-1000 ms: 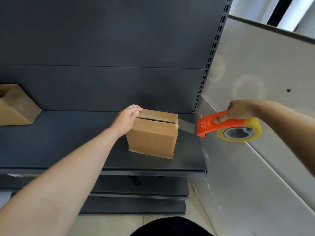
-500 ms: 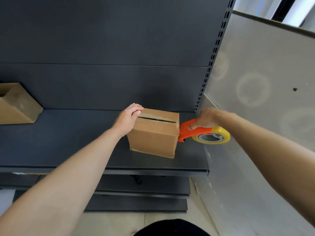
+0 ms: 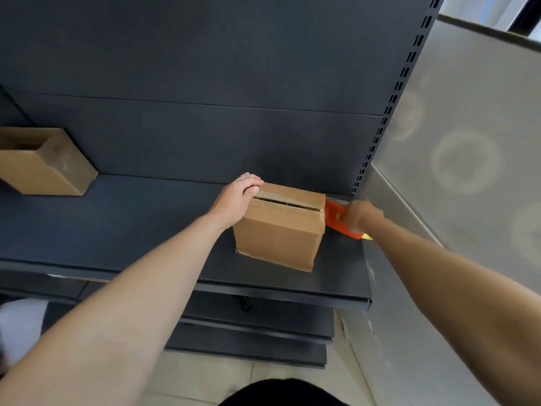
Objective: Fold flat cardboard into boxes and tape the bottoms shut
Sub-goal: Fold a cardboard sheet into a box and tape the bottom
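At the far left, an open box [image 3: 44, 162] of brown cardboard is seen lying tilted on the dark shelf [image 3: 131, 218], its mouth turned up and to the left. Further right, the left hand [image 3: 235, 197] is laid over the upper left edge of the cardboard box [image 3: 281, 232], with the fingers curled onto the top face so that the box is gripped. This box is stood on the right part of the same shelf, well apart from the open box, and the seam between its two closed flaps is shown running across its top. Against the box's upper right corner an orange tape dispenser [image 3: 333, 213] is pressed. Its handle is grasped by the right hand [image 3: 361, 215], the fingers being wrapped round it, and only a sliver of the yellow tape roll [image 3: 367, 237] is visible below the wrist. The shelf is bounded on the right by a slotted upright [image 3: 392, 104] and a grey panel [image 3: 468, 142].
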Demonstrator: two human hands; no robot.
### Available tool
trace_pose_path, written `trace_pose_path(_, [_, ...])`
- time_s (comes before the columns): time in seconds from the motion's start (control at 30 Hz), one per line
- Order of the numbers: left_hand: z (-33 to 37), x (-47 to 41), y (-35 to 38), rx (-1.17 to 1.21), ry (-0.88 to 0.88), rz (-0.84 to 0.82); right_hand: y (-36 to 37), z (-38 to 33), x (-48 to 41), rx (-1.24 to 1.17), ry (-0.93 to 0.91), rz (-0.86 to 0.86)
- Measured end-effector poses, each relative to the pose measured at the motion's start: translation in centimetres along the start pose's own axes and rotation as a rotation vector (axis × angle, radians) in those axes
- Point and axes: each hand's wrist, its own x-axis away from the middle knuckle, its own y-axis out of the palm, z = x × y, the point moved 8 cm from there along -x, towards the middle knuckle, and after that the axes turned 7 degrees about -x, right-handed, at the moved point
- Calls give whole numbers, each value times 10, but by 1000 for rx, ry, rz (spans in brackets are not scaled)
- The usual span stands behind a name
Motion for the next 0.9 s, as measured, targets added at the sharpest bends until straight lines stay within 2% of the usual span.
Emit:
trace_pose_path(0.2, [-1, 4, -1, 69, -65, -16, 31, 2, -23, -186, 25, -58])
trace_pose_path(0.3, [-2, 6, -2, 106, -108, -20, 5, -8, -13, -446, -38, 128])
trace_pose_path(0.4, [-1, 7, -5, 77, -153, 42, -21, -12, 11, -792, -31, 318])
trace_pose_path(0.43, [0, 8, -6, 53, -165, 65, -27, -15, 18, -840, -44, 350])
trace_pose_path(0.53, [1, 11, -12, -45, -189, 163, -25, -32, 40, -860, -52, 283])
trace_pose_path(0.67, [-1, 15, -19, -51, -255, 317, -5, -35, 40, -827, 74, 210])
trace_pose_path(0.83, [-9, 17, -20, -80, -411, 322, -3, -30, 45, -844, 195, 235])
trace_pose_path(0.9, [-13, 13, -15, -63, -442, 264, -3, -32, 46, -809, 227, 256])
